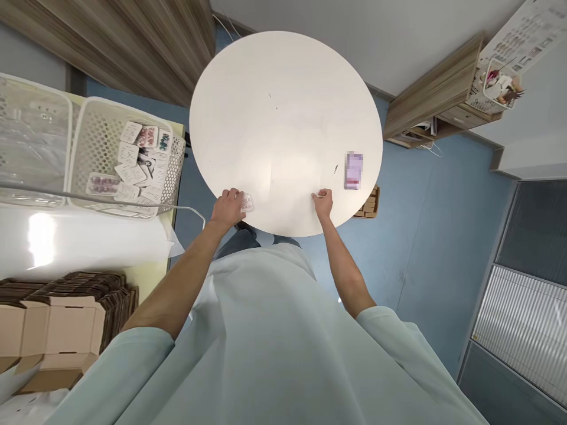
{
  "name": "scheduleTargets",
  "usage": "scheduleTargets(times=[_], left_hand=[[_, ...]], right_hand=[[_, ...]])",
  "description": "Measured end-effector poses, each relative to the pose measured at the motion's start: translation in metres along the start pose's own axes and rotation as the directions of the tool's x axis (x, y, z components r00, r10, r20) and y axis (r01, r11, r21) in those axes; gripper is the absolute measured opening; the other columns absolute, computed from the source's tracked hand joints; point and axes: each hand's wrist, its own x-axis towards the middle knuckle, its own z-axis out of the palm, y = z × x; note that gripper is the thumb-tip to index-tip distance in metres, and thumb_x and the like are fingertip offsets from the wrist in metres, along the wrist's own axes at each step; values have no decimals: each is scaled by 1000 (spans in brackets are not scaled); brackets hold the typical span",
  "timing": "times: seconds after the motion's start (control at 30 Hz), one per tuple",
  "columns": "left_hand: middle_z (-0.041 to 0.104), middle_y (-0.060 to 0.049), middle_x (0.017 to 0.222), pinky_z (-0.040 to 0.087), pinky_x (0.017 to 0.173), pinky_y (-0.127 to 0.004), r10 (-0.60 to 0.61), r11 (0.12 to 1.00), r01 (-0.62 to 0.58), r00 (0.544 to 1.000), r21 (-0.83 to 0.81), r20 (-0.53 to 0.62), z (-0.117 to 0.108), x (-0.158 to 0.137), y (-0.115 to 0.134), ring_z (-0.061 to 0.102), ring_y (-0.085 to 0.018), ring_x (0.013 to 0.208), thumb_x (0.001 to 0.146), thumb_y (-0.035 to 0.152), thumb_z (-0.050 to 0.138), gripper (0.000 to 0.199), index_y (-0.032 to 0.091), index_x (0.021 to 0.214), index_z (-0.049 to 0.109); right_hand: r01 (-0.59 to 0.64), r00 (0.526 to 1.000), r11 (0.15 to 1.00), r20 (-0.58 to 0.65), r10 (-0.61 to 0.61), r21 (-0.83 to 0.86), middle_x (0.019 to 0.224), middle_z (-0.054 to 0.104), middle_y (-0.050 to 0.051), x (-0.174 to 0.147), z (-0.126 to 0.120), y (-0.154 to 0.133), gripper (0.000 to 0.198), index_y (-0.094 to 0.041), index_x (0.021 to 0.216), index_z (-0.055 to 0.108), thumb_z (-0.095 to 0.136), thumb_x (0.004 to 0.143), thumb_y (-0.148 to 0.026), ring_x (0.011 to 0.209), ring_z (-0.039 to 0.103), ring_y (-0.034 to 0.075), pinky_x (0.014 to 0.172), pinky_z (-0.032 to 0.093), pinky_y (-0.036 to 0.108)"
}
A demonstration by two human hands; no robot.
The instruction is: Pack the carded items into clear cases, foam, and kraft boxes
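Both hands at the near rim of a round white table (283,77), clear plastic pack (247,203) at the left one.

Left forearm angles up and inward; left hand (228,206) palm down, fingers bent, gripping the pack by its left side at the table's near-left edge. Pack small, see-through, glossy, roughly rectangular, with moulded bumps. Right forearm slants up and inward; right hand (323,203) at the near-right edge, fingers curled, thumb and fingertips drawn close; cannot tell whether they pinch anything. Tabletop smooth, matt, a few dark specks. Purple rectangle (354,170), blurred into blocks, lies flat beyond the right hand, near the right rim. Left: perforated white plastic basket (100,133) of cards and packs; folded brown cardboard boxes (71,330) stacked nearer.
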Motion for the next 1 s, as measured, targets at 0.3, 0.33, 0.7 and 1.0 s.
scheduleTargets(times=[0.3,0.33,0.7,1.0], left_hand=[[57,-22,149,48,110,-53,300,953,-301,954,-42,-24,7,26,79,52,-43,137,84,28,72,70,16,151,57],[57,-22,149,48,110,-52,324,945,-324,946,-47,-9,9,30,88,52,-42,137,84,26,72,71,15,152,57],[51,-24,158,50,108,-50,349,937,-350,933,-5,90,36,51,107,49,-43,145,85,21,68,78,15,160,48],[45,-24,167,47,116,-53,352,936,-347,933,-63,73,38,44,97,43,-43,154,91,28,68,83,15,167,37]], right_hand=[[-129,991,991,-28,129,28,120,72,6,-57,-1,26,36,-25,115,51,73,87,-31,91,69,17,93,53,32],[-141,989,990,-31,142,28,120,73,6,-63,-1,28,37,-25,116,51,73,87,-31,91,69,17,93,53,32],[-224,973,972,-43,227,71,107,78,8,-99,-1,34,18,-21,107,65,65,93,-32,99,73,21,93,56,32],[20,998,998,64,-24,60,101,78,4,-127,11,-1,20,-23,98,69,63,102,-42,93,72,20,89,57,31]])
